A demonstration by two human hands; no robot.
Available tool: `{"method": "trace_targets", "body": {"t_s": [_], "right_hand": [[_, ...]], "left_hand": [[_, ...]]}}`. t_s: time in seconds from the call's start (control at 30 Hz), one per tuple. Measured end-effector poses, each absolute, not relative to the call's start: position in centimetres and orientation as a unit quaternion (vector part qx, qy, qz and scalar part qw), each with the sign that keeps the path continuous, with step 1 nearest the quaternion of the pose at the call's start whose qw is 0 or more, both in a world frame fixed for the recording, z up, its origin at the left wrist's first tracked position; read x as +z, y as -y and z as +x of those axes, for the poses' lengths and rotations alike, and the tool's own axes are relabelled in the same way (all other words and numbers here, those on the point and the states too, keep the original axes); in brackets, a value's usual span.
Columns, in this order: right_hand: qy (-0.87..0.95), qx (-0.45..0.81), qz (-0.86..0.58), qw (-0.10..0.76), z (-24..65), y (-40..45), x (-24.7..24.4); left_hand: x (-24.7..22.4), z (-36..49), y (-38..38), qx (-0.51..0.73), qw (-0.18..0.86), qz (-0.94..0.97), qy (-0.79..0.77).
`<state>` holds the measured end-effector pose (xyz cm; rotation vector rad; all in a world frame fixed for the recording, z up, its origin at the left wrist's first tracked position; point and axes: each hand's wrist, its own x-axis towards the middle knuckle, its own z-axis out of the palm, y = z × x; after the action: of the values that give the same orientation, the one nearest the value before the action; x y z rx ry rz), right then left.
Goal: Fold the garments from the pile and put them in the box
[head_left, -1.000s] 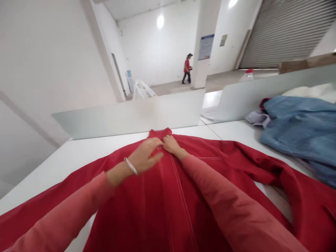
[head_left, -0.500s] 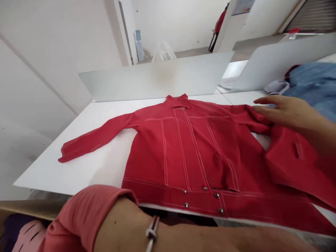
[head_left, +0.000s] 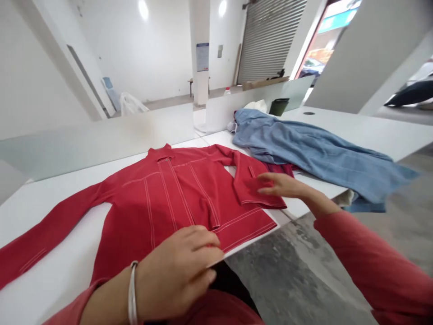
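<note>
A red jacket [head_left: 131,216] with white stitching lies spread on the white table [head_left: 76,243], collar toward the divider. Its left-hand sleeve stretches out to the left; the other sleeve is bent down over the jacket's right side. My left hand [head_left: 179,266], with a silver bangle on the wrist, is at the jacket's bottom hem, fingers curled; what they hold, if anything, is hidden. Over the cuff of the bent sleeve is my right hand [head_left: 280,185], its fingers apart and nothing gripped in them.
Blue denim clothing [head_left: 311,144] lies piled on the table to the right, partly over its front edge. A frosted divider [head_left: 162,126] runs along the back. Behind it are a white plastic bag [head_left: 130,104] and a bottle with a red cap [head_left: 227,91].
The view has swung to the right. My left hand has come into view at the hem. My right hand has moved from the sleeve's upper part to its cuff, and the sleeve now lies flatter.
</note>
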<state>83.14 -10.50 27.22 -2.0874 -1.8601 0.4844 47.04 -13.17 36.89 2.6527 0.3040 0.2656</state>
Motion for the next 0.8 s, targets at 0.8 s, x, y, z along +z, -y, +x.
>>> {"method": "trace_targets", "body": {"t_s": [0.8], "right_hand": [[0.573, 0.103, -0.709, 0.397, 80.1, 7.0, 36.3]], "left_hand": [[34.0, 66.2, 1.5, 0.224, 0.768, 0.519, -0.302]]}}
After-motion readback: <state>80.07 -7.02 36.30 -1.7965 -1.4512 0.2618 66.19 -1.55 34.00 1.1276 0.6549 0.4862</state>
